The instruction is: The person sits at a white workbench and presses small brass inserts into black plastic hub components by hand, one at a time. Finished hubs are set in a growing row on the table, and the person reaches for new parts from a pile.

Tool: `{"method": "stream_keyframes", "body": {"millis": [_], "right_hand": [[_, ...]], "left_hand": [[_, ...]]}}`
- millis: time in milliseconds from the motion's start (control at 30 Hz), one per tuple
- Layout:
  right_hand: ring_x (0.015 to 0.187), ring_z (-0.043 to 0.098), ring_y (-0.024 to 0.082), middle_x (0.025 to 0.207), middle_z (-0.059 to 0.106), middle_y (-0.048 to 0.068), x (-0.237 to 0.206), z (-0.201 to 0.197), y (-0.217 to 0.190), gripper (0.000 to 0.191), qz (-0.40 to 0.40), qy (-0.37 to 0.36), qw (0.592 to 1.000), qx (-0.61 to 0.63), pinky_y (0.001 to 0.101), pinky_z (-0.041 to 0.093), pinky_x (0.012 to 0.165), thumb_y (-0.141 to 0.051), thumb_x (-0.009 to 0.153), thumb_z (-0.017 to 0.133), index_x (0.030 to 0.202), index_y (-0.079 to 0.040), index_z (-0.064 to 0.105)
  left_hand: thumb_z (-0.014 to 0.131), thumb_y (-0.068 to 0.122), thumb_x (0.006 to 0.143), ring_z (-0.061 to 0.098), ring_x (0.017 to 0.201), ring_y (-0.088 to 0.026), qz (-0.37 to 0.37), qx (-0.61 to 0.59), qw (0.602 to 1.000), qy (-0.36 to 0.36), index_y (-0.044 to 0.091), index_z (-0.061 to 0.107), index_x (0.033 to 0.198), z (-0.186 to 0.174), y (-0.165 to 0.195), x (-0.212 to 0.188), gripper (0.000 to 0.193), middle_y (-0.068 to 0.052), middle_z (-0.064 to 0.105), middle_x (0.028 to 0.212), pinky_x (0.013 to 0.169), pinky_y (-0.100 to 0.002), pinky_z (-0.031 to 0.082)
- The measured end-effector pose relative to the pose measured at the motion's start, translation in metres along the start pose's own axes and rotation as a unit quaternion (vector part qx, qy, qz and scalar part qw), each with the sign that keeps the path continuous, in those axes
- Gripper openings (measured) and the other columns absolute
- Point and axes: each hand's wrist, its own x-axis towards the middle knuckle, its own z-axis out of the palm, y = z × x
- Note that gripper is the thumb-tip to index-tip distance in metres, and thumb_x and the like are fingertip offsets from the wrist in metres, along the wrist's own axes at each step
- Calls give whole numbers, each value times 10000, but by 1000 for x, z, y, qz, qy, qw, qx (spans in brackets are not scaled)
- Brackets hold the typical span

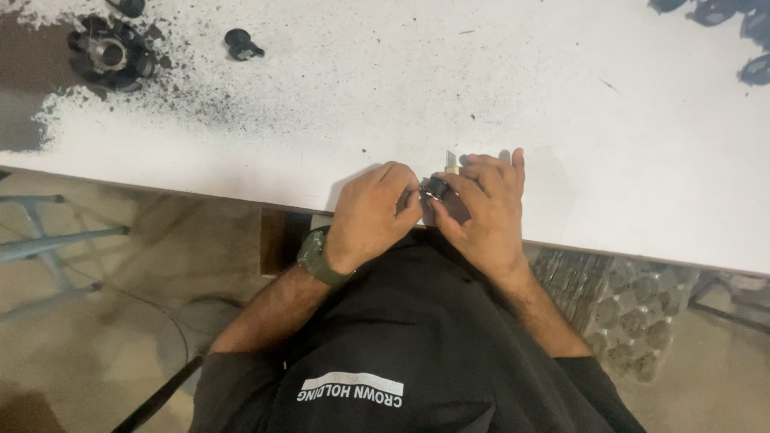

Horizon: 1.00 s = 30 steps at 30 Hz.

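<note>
At the near edge of the white table [401,96], both my hands close around a small black round part [435,188]. My left hand [371,215], with a dark green watch on its wrist, pinches the part from the left. From the right, my right hand [481,212] grips the part together with a small knife whose pale blade tip [451,160] sticks up past the fingers. How the blade meets the part is hidden by my fingers.
A larger black round part with a metal core [108,54] lies at the table's far left amid black dust. A small black piece [241,44] sits near it. More dark parts [746,32] lie at the far right corner. Below the table are a metal frame [48,240] and a tray of parts [634,313].
</note>
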Motion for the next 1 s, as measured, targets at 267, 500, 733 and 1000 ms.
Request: {"method": "stream_keyframes", "body": {"millis": [267, 500, 733, 1000], "right_hand": [[1115, 676, 315, 1068, 655, 119, -23, 8, -6, 268, -44, 116, 985, 118, 588, 364, 1263, 35, 871, 759, 1085, -47, 620], [1051, 697, 311, 1009, 666, 121, -27, 21, -8, 314, -53, 112, 988, 94, 594, 399, 1221, 107, 795, 768, 1027, -41, 616], [1039, 699, 297, 989, 660, 113, -22, 19, -14, 306, -50, 110, 988, 96, 591, 408, 1225, 111, 788, 770, 1018, -46, 643], [1043, 698, 286, 1018, 688, 114, -16, 8, 0, 201, -19, 68, 995, 66, 616, 355, 1257, 58, 883, 735, 1023, -47, 637]], "left_hand": [[700, 97, 843, 621, 721, -328, -4, -13, 1000, 23, 45, 564, 843, 12, 0, -5, 145, -120, 625, 771, 644, -463, 492], [698, 87, 806, 623, 746, -344, 7, -41, 999, 29, 40, 550, 830, 13, -4, -8, 157, -121, 632, 781, 662, -471, 491], [685, 67, 823, 618, 696, -320, -4, -51, 999, 9, 38, 551, 839, 15, -8, -9, 138, -120, 616, 747, 641, -457, 490], [686, 84, 852, 645, 773, -339, 25, -87, 995, 47, 30, 582, 908, 16, -11, -10, 130, -128, 661, 814, 690, -455, 517]]}}
